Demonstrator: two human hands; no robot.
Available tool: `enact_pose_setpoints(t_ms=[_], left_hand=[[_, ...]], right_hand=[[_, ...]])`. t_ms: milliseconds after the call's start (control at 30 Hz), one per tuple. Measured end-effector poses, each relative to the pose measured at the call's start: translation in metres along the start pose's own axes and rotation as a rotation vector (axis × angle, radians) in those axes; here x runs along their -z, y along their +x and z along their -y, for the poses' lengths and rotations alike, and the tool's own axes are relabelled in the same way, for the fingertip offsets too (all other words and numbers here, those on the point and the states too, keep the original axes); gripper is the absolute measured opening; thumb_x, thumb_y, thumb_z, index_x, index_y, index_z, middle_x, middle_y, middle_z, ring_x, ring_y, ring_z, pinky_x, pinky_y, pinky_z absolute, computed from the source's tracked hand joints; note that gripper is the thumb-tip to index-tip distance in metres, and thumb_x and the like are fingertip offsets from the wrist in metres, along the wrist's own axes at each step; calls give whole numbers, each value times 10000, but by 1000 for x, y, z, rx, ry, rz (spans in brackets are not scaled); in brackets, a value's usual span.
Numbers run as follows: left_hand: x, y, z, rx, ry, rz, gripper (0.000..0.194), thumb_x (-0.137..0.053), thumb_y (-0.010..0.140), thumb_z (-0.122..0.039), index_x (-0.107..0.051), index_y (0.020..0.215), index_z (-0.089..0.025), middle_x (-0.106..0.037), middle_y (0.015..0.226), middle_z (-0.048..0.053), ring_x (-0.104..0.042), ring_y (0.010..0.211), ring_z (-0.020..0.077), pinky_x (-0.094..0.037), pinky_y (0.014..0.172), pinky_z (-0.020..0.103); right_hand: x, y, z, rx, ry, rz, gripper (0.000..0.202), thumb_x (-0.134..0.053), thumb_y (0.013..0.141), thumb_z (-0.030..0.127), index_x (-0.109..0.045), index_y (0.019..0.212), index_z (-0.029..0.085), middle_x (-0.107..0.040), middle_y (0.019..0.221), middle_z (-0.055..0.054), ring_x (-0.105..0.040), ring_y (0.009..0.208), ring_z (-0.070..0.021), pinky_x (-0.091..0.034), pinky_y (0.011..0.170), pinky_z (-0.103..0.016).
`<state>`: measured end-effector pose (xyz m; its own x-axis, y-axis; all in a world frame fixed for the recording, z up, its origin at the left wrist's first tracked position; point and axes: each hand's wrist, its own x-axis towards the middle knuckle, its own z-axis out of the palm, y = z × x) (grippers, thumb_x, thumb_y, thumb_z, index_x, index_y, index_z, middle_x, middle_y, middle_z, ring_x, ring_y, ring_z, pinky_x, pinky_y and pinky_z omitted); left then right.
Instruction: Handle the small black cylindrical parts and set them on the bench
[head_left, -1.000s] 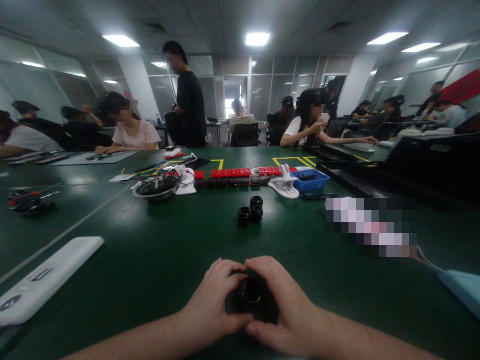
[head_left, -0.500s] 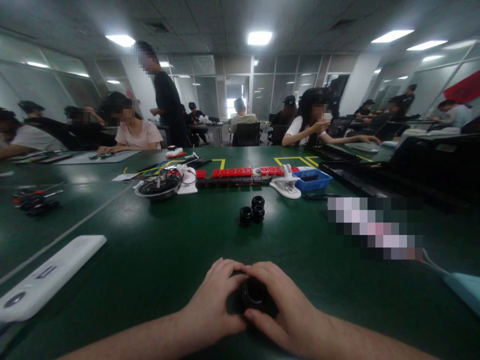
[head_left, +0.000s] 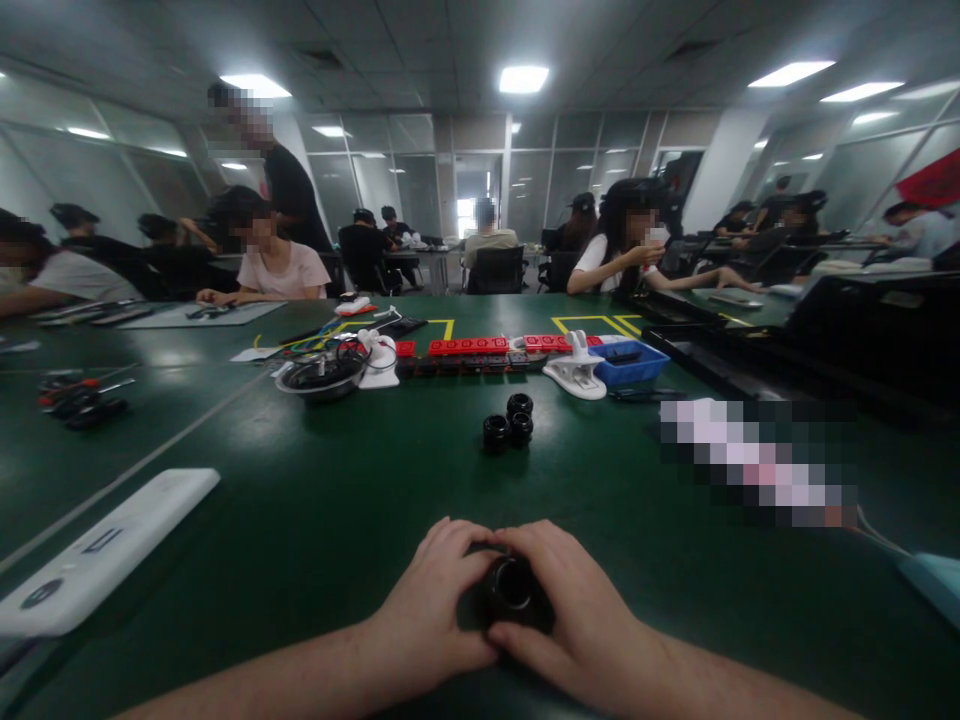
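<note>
Near the front of the green table, my left hand (head_left: 441,600) and my right hand (head_left: 574,610) curve together around a glossy black hollow ring like a small tyre (head_left: 512,583). The fingertips of both hands meet behind it, and the thumbs come together in front. Dark space shows between the ring and my left palm, while my right hand lies closer against it. The ring's open top faces up; its lower part is hidden. Farther forward stand three similar black rings (head_left: 496,432), grouped close to each other.
A white power strip (head_left: 112,550) lies at left. Across the table are a metal bowl (head_left: 319,380) of dark parts, a row of red blocks (head_left: 469,346), a white clamp (head_left: 576,370) and a blue tray (head_left: 634,365). Several people sit beyond; one stands.
My hands stay around the black ring with hardly any movement. The view has shifted slightly, and the standing person in the background has moved left.
</note>
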<state>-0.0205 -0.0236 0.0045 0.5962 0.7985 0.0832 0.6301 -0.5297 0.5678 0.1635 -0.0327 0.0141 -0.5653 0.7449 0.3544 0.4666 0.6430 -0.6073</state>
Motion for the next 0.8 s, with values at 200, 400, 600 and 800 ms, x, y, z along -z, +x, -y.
enact_pose_setpoints(t_ms=[200,400,600,800], left_hand=[[-1,0,0,-6,1,-9,496,-701,606,-237,-543,1076,-230,-508,1117,38,-439,1047,247,-216,1007,453],[-4,1,4,6,4,-1,502,-719,616,-395,-558,1067,-243,-500,1123,38,-436,1050,262,-209,1008,459],[-2,0,1,22,20,1,485,-705,580,-245,-566,1045,-247,-495,1116,33,-435,1042,254,-235,995,437],[-3,1,2,23,11,13,484,-681,595,-231,-553,1061,-241,-492,1131,34,-427,1058,254,-209,1007,453]], right_hand=[[4,-1,4,193,59,8,516,-499,699,130,-379,1199,169,-529,1130,-105,-491,1022,-234,-389,905,-412],[1,0,4,-83,-119,27,611,-689,610,372,-476,1130,133,-441,1206,-178,-425,1104,-333,-392,897,-472],[-2,-1,-1,-91,-128,3,421,-675,624,245,-555,1016,151,-456,1140,-145,-450,1063,-301,-418,877,-436],[3,-4,1,-4,-122,21,529,-567,673,190,-452,1189,166,-385,1260,-143,-385,1154,-298,-375,935,-453]])
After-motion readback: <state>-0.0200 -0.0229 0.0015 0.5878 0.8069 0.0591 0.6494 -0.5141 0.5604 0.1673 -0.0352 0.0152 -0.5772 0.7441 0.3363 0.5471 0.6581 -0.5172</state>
